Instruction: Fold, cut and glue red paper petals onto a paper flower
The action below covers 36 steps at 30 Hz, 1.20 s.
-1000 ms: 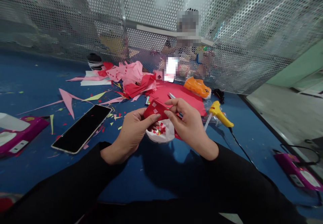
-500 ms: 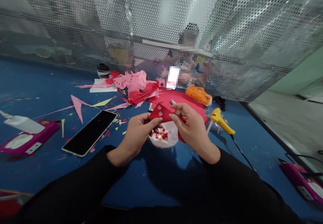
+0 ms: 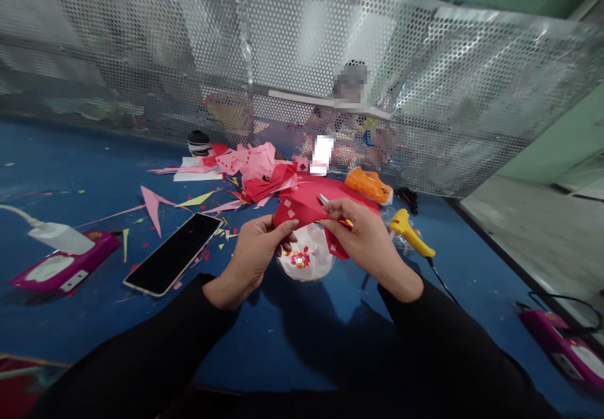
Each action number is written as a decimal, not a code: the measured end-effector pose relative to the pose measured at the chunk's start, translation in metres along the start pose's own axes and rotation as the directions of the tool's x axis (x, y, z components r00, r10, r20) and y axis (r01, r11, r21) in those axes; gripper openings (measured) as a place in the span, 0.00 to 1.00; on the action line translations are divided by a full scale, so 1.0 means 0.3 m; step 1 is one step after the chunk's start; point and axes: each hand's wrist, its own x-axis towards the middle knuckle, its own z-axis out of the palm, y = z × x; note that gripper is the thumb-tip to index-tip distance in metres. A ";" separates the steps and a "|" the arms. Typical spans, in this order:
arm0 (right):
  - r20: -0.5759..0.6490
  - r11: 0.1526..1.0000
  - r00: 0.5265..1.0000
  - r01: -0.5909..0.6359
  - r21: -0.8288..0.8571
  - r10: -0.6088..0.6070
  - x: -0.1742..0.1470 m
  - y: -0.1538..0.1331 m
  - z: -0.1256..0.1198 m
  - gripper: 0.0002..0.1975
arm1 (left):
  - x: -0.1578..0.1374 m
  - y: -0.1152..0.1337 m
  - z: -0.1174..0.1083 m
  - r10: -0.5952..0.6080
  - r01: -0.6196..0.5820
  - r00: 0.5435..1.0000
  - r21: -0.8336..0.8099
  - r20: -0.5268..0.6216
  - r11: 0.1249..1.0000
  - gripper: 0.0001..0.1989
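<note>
Between my two hands is a folded piece of red paper with small diamond-shaped cut-outs near its left end. My left hand pinches that left end between thumb and fingers. At the other end, the fingers of my right hand are closed on the paper's edge. A pointed metal tip of what looks like scissors sticks out above my right fingers; the rest is mostly hidden by the hand. Just below the paper stands a round white dish with small red and yellow paper scraps in it.
A phone and a purple power strip lie left. Pink paper scraps and red sheets lie ahead. A yellow glue gun and orange packet are right. A perforated screen stands behind; a person is beyond it.
My hands have shifted slightly, and the red paper has tilted and moved a little left. More of the dish shows now. The whole view has moved slightly too.
</note>
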 end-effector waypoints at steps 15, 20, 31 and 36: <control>-0.040 1.000 0.999 0.002 0.027 -0.001 0.022 0.016 -0.060 0.06 | 0.026 -0.005 -0.016 0.059 -0.061 0.996 -0.018 -0.070 0.998 0.25; -0.228 0.898 0.899 0.289 -0.332 -0.374 0.025 -0.009 -0.093 0.04 | 0.023 0.031 -0.056 0.651 -0.495 0.722 0.483 -0.232 0.722 0.15; 0.009 0.726 0.830 0.493 -0.480 -0.558 -0.024 -0.054 -0.017 0.11 | 0.006 0.085 -0.075 0.612 -0.675 0.561 0.736 0.558 -0.051 0.12; -0.225 0.740 0.786 0.384 -0.553 -0.576 -0.073 -0.024 -0.079 0.18 | 0.049 0.096 -0.124 0.704 -0.591 0.572 0.807 0.421 -0.002 0.11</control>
